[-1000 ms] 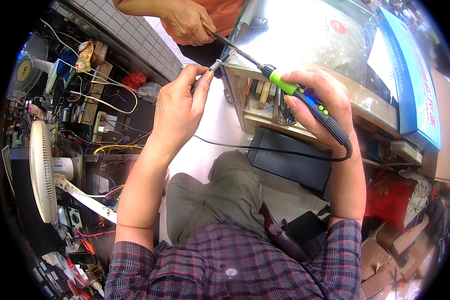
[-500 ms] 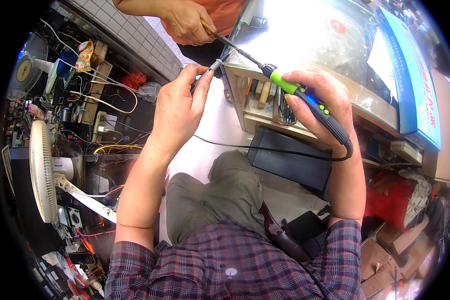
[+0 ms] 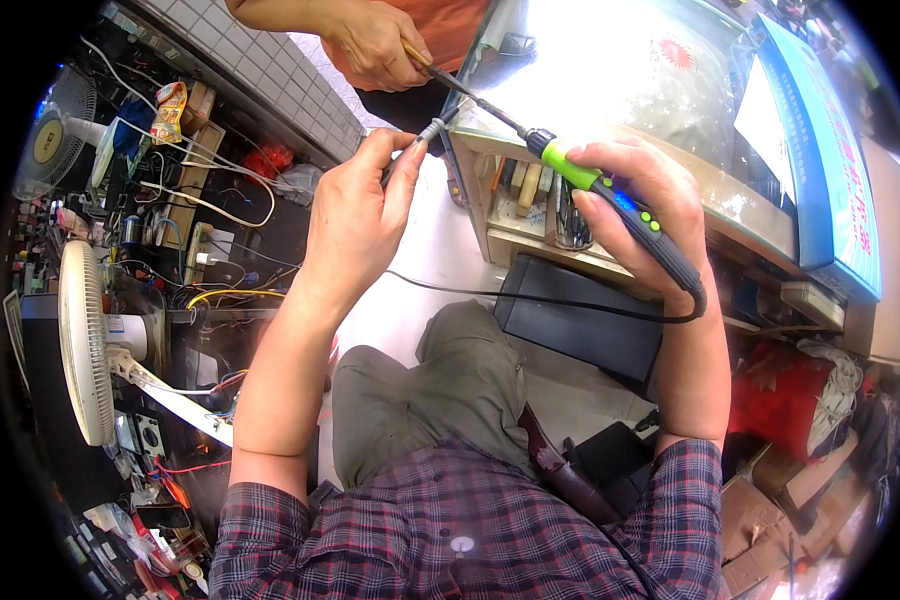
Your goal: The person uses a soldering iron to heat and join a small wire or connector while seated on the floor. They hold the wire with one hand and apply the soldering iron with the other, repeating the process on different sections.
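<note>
My right hand (image 3: 645,205) is closed around a green and black soldering iron (image 3: 633,212) with a small lit display and green buttons. Its black cord loops down and runs left. The iron's shaft points up and left, toward the space above my left hand (image 3: 362,205). Between that hand's thumb and fingers is a grey ribbed cable end (image 3: 431,130), its dark tip up by the glass counter's corner. Across from me, another person's hand (image 3: 380,48) grips a thin tool (image 3: 417,54) with a tan handle. That tool's tip and the iron's tip overlap in view; whether they touch, I cannot tell.
A glass-topped counter (image 3: 610,75) stands ahead, with a blue box (image 3: 808,150) at its right and tools on a shelf below. Under it is a black case (image 3: 575,318). On the left, a white fan (image 3: 88,340) stands among wires and parts. Cardboard boxes (image 3: 760,530) lie lower right.
</note>
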Motion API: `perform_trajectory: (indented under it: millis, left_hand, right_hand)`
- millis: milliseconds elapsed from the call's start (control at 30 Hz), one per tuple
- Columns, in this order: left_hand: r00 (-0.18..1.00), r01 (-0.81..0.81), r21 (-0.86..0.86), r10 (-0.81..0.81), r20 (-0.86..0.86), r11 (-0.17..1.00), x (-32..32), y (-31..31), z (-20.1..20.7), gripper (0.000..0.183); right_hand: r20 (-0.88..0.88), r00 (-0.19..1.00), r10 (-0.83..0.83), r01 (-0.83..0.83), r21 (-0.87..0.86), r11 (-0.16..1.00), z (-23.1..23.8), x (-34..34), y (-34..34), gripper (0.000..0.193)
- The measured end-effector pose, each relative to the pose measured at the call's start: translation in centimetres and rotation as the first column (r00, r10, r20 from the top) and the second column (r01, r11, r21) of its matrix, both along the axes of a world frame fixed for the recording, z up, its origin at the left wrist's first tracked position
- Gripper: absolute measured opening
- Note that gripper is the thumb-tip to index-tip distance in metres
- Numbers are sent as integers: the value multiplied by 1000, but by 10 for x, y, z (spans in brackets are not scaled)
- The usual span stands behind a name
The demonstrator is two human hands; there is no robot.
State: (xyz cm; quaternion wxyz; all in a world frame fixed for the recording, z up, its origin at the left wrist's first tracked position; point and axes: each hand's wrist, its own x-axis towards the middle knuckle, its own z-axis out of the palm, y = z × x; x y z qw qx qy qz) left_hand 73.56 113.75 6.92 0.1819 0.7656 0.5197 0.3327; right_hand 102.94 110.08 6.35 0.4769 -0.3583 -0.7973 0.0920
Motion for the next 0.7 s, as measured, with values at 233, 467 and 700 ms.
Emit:
perform_trajectory:
  millis: [233,467,700]
  left_hand:
    - [1000,-2,-19,2,5,1000,2,-2,1,25]
    - [1000,-3,-23,3,3,1000,3,-3,0,25]
    - [1000,2,-24,-2,8,1000,2,-2,-1,24]
  right_hand:
    - [1,1000,4,-4,-39,999,3,2,-4,30]
    - [32,999,-17,18,-10,1000,0,3,-4,31]
    - [26,1000,-17,17,-9,1000,1,1,-3,31]
